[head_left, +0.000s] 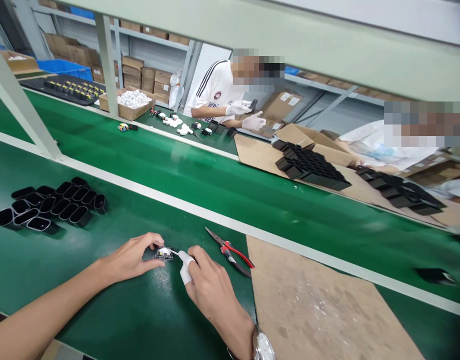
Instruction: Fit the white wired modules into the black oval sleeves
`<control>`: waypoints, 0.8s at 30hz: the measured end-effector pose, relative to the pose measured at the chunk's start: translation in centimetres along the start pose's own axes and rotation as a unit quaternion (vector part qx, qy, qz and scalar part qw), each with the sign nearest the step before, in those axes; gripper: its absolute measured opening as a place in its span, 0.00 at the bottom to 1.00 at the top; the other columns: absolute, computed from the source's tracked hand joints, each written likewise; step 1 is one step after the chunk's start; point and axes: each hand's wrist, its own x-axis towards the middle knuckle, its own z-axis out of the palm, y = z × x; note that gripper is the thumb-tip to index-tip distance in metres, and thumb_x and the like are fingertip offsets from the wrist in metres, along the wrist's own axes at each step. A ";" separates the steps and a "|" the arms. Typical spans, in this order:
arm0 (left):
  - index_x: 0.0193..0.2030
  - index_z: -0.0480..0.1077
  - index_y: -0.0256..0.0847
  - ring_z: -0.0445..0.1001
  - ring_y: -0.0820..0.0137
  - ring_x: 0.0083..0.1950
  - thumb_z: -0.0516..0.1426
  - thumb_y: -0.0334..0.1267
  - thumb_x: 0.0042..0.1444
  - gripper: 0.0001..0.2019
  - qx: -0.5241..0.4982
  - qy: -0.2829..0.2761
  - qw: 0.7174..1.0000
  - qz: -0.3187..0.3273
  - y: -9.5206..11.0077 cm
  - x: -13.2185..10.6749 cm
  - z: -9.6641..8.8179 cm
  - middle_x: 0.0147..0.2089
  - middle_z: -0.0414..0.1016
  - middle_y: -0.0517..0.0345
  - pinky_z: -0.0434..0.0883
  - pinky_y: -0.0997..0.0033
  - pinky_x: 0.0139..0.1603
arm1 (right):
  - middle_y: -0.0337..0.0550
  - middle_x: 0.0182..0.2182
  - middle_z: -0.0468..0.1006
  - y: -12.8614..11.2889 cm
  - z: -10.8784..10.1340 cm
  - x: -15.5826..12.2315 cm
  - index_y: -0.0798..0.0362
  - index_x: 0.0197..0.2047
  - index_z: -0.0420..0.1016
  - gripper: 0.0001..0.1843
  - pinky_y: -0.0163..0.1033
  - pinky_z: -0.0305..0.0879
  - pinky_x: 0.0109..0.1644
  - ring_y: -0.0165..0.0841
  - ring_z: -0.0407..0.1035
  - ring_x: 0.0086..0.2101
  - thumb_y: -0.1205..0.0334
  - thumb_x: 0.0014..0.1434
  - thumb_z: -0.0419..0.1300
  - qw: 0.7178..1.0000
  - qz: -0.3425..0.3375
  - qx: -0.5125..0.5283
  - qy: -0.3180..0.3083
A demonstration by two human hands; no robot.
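Note:
My left hand (134, 256) grips the side of a small black housing (165, 257) between thumb and fingers, with a circuit board and something white showing inside it. My right hand (212, 282), with white finger cots on thumb and forefinger, pinches a thin pale stick-like thing (174, 251) whose end reaches into the housing. Its exact kind is too small to make out. Just beyond my right hand lie long-nose pliers (225, 246) with red and black handles, jaws pointing away to the left.
Several empty black cases (60, 202) stand grouped at left. A cardboard sheet (312, 295) covers the bench at right. Past a white rail runs a green conveyor belt (169, 160) carrying a circuit board (127, 127) and a black case (436, 275). Two co-workers sit opposite.

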 end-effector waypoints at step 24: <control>0.62 0.66 0.46 0.81 0.59 0.54 0.66 0.41 0.65 0.22 0.032 0.017 0.998 0.043 0.1 -0.3 -0.8 0.58 0.78 0.51 0.79 0.59 0.54 | 0.47 0.40 0.77 5.6 3.1 -3.3 0.54 0.50 0.77 0.14 0.45 0.75 0.45 0.40 0.75 0.41 0.71 0.69 0.51 0.994 0.096 0.043 0.023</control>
